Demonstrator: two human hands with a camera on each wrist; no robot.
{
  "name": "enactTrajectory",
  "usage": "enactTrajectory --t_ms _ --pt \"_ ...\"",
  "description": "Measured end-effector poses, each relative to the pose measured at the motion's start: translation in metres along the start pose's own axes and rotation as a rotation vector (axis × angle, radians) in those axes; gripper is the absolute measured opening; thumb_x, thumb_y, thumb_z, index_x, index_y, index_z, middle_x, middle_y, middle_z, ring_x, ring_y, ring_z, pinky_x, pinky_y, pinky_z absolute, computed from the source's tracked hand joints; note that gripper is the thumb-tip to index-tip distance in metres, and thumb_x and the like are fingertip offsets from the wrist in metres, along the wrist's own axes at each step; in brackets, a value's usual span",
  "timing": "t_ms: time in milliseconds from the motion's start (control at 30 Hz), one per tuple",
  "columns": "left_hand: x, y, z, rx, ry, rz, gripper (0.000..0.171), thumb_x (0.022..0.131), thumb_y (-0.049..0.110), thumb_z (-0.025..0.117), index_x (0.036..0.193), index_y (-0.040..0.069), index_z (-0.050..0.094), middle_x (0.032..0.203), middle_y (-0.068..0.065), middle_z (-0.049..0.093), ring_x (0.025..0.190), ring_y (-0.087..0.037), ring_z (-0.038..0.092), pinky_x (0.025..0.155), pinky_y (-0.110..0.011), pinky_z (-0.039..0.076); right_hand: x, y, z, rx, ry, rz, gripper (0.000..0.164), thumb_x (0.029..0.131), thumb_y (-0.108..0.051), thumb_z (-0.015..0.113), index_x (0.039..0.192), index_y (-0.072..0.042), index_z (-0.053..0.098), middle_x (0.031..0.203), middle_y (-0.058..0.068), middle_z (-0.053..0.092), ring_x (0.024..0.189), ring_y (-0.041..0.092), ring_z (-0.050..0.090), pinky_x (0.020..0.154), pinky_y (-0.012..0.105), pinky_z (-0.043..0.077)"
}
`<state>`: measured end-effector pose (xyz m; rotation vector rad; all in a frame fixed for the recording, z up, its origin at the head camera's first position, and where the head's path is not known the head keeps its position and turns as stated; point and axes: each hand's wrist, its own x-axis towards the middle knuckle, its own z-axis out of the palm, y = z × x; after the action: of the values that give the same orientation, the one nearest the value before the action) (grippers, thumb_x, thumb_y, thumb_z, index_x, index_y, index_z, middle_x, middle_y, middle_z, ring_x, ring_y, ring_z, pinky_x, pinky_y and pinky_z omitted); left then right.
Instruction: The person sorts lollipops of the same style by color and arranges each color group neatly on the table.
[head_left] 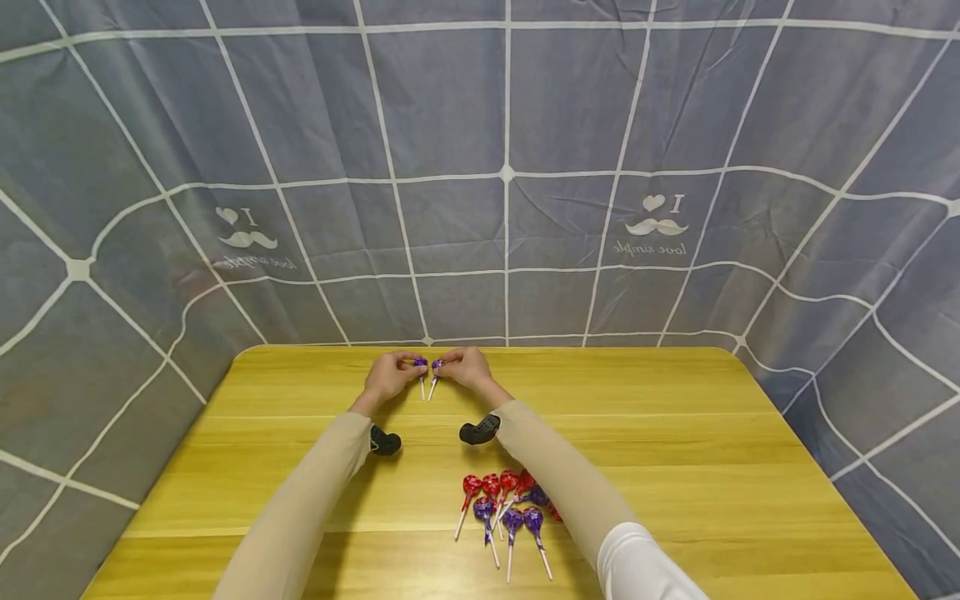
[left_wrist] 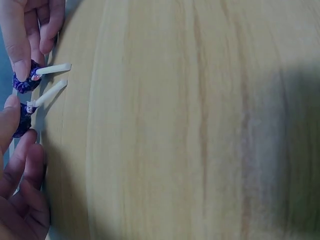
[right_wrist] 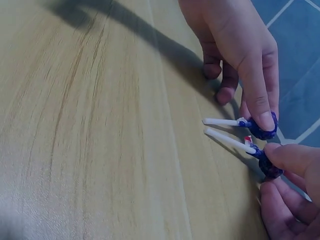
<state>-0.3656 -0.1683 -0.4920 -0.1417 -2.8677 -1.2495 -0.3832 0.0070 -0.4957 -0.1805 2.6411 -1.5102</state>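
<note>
Near the far edge of the table, my left hand (head_left: 388, 375) pinches a purple-wrapped lollipop (head_left: 421, 363) by its candy head between thumb and fingers. Just beside it, my right hand (head_left: 467, 368) pinches a second purple-wrapped lollipop (head_left: 437, 365) the same way. Both white sticks point back toward me, their ends close together but apart. From the left wrist, the left hand's lollipop (left_wrist: 25, 120) appears below the right hand's lollipop (left_wrist: 25, 85). In the right wrist view, fingers partly cover both wrapped heads.
A loose pile of red lollipops (head_left: 472, 485) and purple lollipops (head_left: 513, 520) lies on the wooden table (head_left: 675, 433) nearer to me, partly hidden by the right sleeve. A grey curtain (head_left: 450, 233) with white lines hangs behind the table and along its sides.
</note>
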Motion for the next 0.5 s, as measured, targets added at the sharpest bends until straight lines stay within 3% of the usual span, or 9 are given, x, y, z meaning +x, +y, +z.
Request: enactTrajectory --t_ms 167,500 --pt "0.0013 -0.0004 0.0025 0.039 -0.006 -0.025 0.038 0.089 0.029 0.068 0.119 0.005 0.066 0.092 -0.013 0.071 0.07 -0.016 0.057 0.058 -0.023 0.037 -0.0006 0.0012 0.0011 -0.003 0.012 -0.015 0.027 0.08 -0.016 0.077 0.102 -0.001 0.074 0.096 0.014 0.075 0.085 0.023 0.072 0.062 0.015 0.047" --pt "0.0014 -0.001 0.0047 0.085 -0.001 -0.04 0.038 0.09 0.033 0.067 0.118 0.007 0.068 0.094 -0.012 0.073 0.075 -0.019 0.062 0.059 -0.023 0.039 -0.0007 0.0018 0.0049 -0.028 0.04 -0.044 0.027 0.08 -0.017 0.078 0.1 0.0 0.074 0.093 0.013 0.075 0.082 0.022 0.072 0.062 0.016 0.047"
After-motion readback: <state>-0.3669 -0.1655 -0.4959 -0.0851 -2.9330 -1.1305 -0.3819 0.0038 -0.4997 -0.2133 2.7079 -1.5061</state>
